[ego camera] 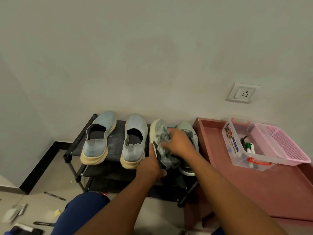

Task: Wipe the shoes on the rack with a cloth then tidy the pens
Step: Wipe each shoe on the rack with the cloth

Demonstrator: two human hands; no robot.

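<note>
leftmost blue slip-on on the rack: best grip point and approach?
Take the blue slip-on by its heel collar, coming from the front, near side. The heel faces the person at the rack edge and the opening is clear, so fingers can hook inside. Its toe sits against the wall.

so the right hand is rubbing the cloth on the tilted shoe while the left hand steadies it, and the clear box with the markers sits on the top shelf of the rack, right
Not quite. The head view shows the clear box with the markers sitting on the pink tray beside the rack, not on its top shelf. The rest holds: the right hand rubs the cloth on the tilted shoe while the left hand steadies it.
</note>
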